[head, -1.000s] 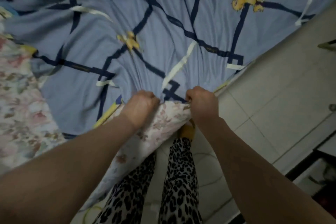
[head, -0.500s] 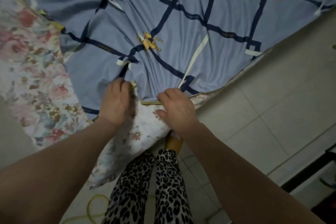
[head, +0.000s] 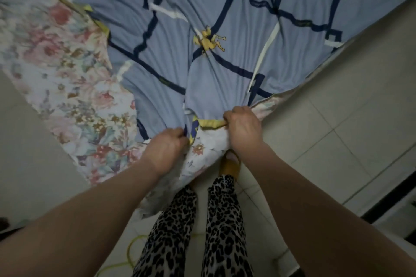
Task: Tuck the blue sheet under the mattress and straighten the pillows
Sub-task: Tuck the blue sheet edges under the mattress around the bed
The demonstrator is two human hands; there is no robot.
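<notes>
The blue sheet (head: 225, 18), with dark navy lines, white bars and small yellow animal prints, covers the bed and is drawn into folds toward its near corner. My left hand (head: 165, 150) grips the sheet's edge at that corner. My right hand (head: 244, 129) pinches the yellow-trimmed hem just to the right. Both hands are over the floral mattress (head: 67, 69) corner, which shows bare on the left side and under the hands. No pillows are in view.
A pale tiled floor (head: 337, 141) lies to the right of the bed, a plain floor to the left. My legs in leopard-print trousers (head: 220, 220) and a yellow slipper (head: 229, 165) stand at the corner. A yellow cord (head: 130, 252) lies on the floor.
Both hands have regripped the sheet corner and pulled it toward me, gathering more folds. The view has shifted so that more of the floral mattress shows on the left.
</notes>
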